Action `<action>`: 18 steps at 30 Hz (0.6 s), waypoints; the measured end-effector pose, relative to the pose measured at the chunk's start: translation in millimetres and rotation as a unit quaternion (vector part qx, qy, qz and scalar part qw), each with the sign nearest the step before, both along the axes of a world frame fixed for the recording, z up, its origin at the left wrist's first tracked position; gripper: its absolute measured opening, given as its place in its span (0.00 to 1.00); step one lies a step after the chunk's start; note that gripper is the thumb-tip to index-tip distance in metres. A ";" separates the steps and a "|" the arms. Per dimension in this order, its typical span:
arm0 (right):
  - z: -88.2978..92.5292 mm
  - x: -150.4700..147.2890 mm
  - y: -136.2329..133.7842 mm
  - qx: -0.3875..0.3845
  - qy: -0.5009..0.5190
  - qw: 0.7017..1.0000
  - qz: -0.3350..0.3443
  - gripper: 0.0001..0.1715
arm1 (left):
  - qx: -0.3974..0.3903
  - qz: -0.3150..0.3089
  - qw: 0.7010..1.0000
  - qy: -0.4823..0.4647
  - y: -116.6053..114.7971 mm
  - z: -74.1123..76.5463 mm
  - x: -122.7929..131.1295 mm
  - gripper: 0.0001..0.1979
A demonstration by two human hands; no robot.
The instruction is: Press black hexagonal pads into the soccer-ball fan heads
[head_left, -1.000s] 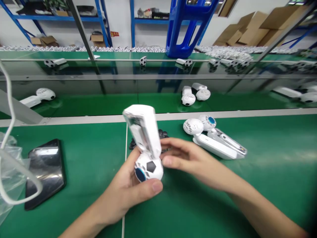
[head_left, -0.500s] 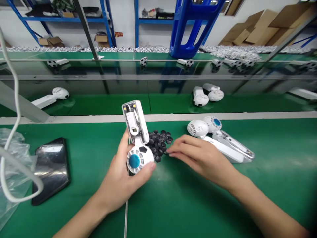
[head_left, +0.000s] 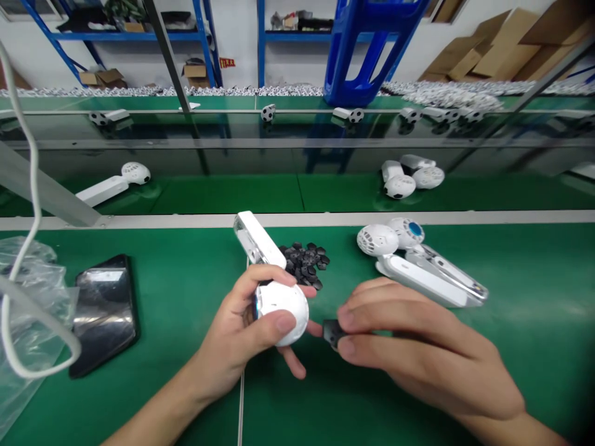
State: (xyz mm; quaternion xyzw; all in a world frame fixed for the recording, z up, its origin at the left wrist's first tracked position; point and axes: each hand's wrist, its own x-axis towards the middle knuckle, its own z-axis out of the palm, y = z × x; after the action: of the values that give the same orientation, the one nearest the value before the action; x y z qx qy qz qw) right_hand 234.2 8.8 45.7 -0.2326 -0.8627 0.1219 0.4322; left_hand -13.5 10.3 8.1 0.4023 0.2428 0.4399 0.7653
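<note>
My left hand (head_left: 260,328) is closed around the round head of a white handheld fan (head_left: 286,310), its handle pointing up and left. The plain white side of the head faces me; only a sliver of blue shows at its left edge. To the right, my right hand (head_left: 409,341) pinches a small black pentagon-shaped piece (head_left: 332,332) between thumb and fingers, a short way from the fan head. Behind the fan, a heap of black pentagon pieces (head_left: 307,261) lies on the green table (head_left: 195,279).
Two more fans (head_left: 423,279) lie at the right, heads toward the back. A dark phone (head_left: 106,316) rests at the left beside a clear plastic bag (head_left: 32,291) and a white cable (head_left: 32,186). Behind the ledge, a green belt (head_left: 223,192) carries several fans.
My left hand has turned the fan, so its blue-centred face points away to the left. My right hand has drawn back from the heap toward me with a black piece.
</note>
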 end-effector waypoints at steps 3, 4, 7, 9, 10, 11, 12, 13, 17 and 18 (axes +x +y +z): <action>-9.0 -17.2 -7.3 -0.104 0.103 0.988 -0.042 0.20 | 0.054 0.041 0.993 0.097 -3.2 -3.7 0.4 0.16; -12.1 -23.6 -11.2 -0.154 0.137 0.976 -0.067 0.19 | 0.083 0.053 0.986 0.136 -4.3 -4.8 -0.1 0.16; -18.2 -39.8 -21.3 -0.337 0.226 0.907 -0.115 0.11 | 0.171 0.071 0.960 0.209 -7.5 -7.8 -2.0 0.16; -19.2 -46.1 -23.9 -0.439 0.259 0.854 -0.109 0.09 | 0.216 0.083 0.946 0.227 -9.1 -9.9 -2.9 0.18; -19.2 -48.0 -23.9 -0.471 0.269 0.834 -0.103 0.09 | 0.236 0.086 0.939 0.236 -9.7 -11.0 -3.2 0.19; -19.0 -49.2 -23.5 -0.492 0.277 0.820 -0.099 0.10 | 0.254 0.087 0.931 0.246 -10.2 -12.1 -3.3 0.20; -18.9 -50.0 -22.9 -0.503 0.283 0.811 -0.097 0.11 | 0.270 0.085 0.925 0.253 -10.5 -13.2 -3.4 0.21; -19.0 -50.4 -22.3 -0.509 0.288 0.806 -0.093 0.11 | 0.282 0.081 0.921 0.257 -10.9 -14.1 -3.3 0.22; -24.0 -49.9 -21.2 -0.516 0.290 0.803 -0.075 0.13 | 0.300 0.090 0.917 0.246 -12.3 -14.9 -2.1 0.22; -26.4 -49.3 -21.0 -0.514 0.294 0.803 -0.062 0.13 | 0.299 0.095 0.918 0.244 -12.6 -14.4 -1.6 0.22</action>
State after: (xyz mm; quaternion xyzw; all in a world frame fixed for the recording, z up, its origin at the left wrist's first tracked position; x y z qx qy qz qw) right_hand 184.9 -12.2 19.3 -0.4272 -0.4888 0.5830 0.4886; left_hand -15.1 -2.3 -6.4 0.6824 0.3161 0.4504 0.4811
